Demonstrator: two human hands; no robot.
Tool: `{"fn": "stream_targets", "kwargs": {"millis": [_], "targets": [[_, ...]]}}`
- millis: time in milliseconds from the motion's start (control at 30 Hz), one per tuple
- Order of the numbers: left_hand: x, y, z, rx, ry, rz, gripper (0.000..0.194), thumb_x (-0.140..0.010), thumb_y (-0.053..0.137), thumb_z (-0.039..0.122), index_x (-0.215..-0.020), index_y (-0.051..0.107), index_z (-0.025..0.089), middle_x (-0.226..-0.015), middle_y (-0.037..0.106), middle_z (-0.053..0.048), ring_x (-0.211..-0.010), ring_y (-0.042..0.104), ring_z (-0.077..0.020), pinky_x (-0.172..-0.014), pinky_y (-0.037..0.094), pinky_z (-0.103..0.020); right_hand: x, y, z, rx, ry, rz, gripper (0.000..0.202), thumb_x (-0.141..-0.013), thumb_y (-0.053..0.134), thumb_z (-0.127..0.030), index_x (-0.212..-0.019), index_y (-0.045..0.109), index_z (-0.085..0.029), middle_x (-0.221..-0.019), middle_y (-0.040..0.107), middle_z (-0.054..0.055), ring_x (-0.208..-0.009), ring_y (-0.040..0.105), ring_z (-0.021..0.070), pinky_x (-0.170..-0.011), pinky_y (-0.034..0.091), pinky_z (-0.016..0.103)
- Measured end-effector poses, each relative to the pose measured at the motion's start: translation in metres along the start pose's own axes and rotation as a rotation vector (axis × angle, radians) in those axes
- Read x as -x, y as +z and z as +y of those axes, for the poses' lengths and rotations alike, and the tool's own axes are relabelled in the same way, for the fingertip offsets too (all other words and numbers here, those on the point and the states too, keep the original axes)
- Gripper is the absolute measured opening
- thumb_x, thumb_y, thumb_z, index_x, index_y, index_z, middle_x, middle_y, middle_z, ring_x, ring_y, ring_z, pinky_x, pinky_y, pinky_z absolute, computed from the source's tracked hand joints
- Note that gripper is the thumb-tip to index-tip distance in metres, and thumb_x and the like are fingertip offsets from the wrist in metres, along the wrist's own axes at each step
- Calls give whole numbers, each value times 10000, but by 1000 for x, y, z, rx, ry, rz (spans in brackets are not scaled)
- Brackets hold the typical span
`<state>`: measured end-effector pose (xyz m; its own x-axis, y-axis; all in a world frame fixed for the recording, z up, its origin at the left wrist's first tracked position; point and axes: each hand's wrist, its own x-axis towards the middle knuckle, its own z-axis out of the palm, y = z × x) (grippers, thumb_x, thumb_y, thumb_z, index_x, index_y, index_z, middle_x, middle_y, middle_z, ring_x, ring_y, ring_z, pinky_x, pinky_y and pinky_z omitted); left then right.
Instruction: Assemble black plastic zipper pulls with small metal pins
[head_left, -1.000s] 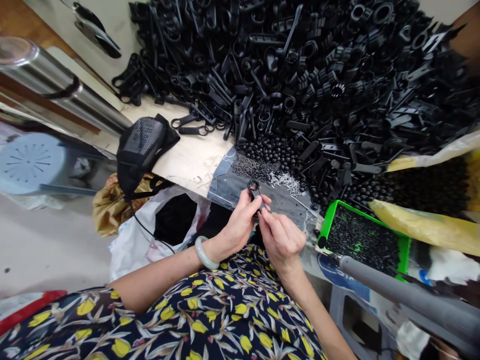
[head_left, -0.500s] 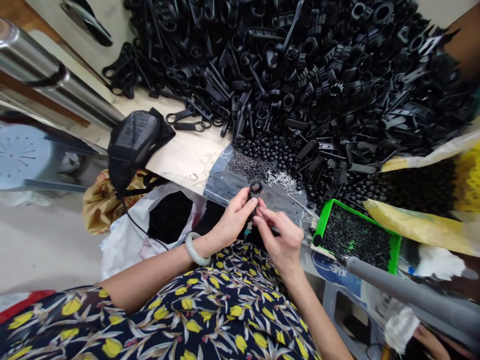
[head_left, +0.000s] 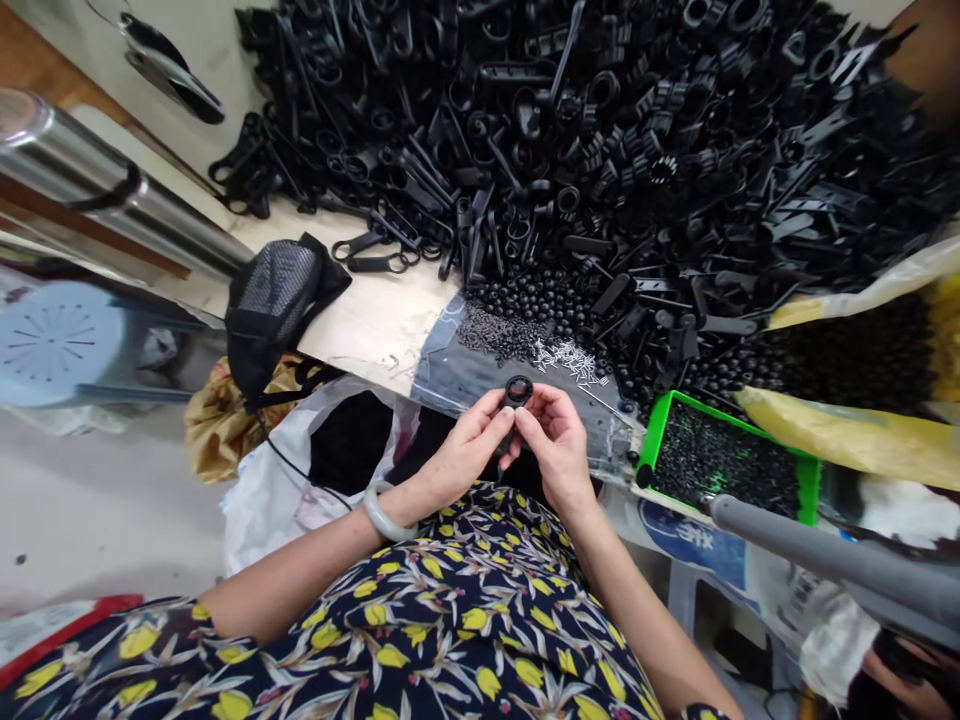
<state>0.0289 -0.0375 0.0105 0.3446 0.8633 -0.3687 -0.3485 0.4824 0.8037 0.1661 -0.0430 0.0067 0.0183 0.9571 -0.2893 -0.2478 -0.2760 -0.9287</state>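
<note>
Between both hands is a black plastic part with a ring-shaped head [head_left: 518, 389], its lower portion covered by fingers. My left hand [head_left: 474, 437] is closed on it from the left, thumb along its front. From the other side my right hand [head_left: 553, 440] grips the same part, thumb pressed near the ring. Just beyond the hands, on a dark mat [head_left: 480, 380], lie small silver pins [head_left: 571, 362], tiny dark pieces [head_left: 499, 334] and round black balls [head_left: 551, 300].
A large heap of black plastic parts [head_left: 525, 150] covers the back of the table. To the right stands a green tray [head_left: 655, 440] of small black pieces, by a grey pole [head_left: 810, 550]. On the left are a black mesh pouch [head_left: 277, 290] and a white bag [head_left: 255, 510].
My right hand has shifted up towards the ring end, its thumb now against the part beside my left thumb. The view has turned slightly.
</note>
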Motion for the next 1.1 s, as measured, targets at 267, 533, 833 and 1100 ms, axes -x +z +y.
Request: {"fn": "stream_targets", "kwargs": {"millis": [267, 533, 833, 1100], "targets": [[1, -3, 7, -20, -9, -124, 494, -984, 658, 433, -1436, 595, 244, -1111, 676, -70, -791, 606, -120, -720, 562, -238, 1, 3, 1, 40, -67, 123, 376, -853, 800, -435, -1156, 659, -263, -902, 653, -12, -628, 584, 114, -522, 536, 245], [2, -6, 16, -265, -3, -102, 569, -1018, 572, 484, -1490, 531, 168, -754, 575, 10, -579, 497, -92, -530, 454, -195, 0, 0, 7, 63, -68, 63, 362, -886, 762, -462, -1181, 652, -281, -995, 691, 17, -745, 636, 157, -662, 568, 299], [8, -13, 9, -549, 157, -50, 496, -1071, 475, 419, -1489, 512, 153, -742, 518, 17, -604, 429, -97, -543, 374, -205, -4, 2, 1, 9, -2, -53, 415, -886, 778, -442, -1259, 694, -279, -1208, 735, 57, -975, 705, 215, -834, 616, 348], [1, -21, 26, -592, 160, -215, 411, -1068, 473, 351, -1425, 543, 161, -882, 625, -23, -663, 583, -109, -638, 513, -228, -9, 0, -6, -12, 38, -180, 427, -875, 795, -440, -1257, 678, -289, -1088, 748, 31, -570, 565, 94, -525, 528, 256]]}}
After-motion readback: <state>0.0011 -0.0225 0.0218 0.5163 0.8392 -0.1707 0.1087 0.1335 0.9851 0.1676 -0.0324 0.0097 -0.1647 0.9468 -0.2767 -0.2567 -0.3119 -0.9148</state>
